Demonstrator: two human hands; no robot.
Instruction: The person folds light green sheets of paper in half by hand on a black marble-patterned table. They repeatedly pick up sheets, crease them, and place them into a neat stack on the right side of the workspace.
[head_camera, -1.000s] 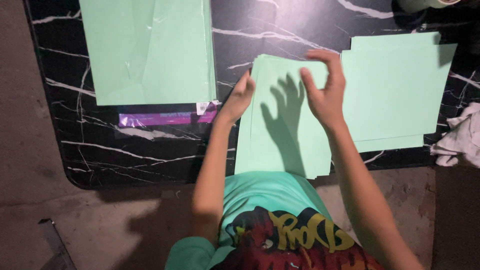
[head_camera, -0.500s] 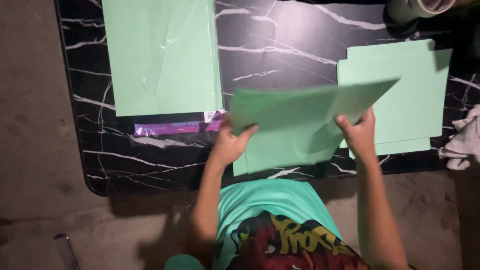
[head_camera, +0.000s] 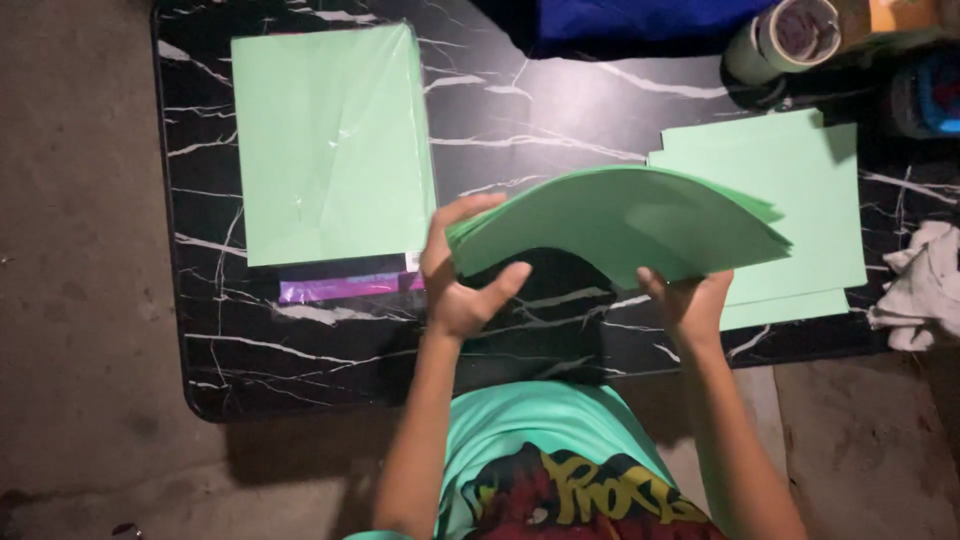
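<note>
Both hands grip a bowed stack of green sheets (head_camera: 620, 220) off the table, left hand (head_camera: 462, 285) fingers clamped on its end, right hand (head_camera: 690, 300) fingers curled beneath; loose sheets (head_camera: 800, 180) lie beyond the right fingers, wrapped pack (head_camera: 330, 145) unopened.

A thick sheaf of pale green paper (head_camera: 620, 222) is lifted clear of the black marbled tabletop (head_camera: 540, 120), bowed upward in the middle like a shallow arch. Its left edge fans slightly, showing many sheets, and its right end droops over a flat green stack.
</note>
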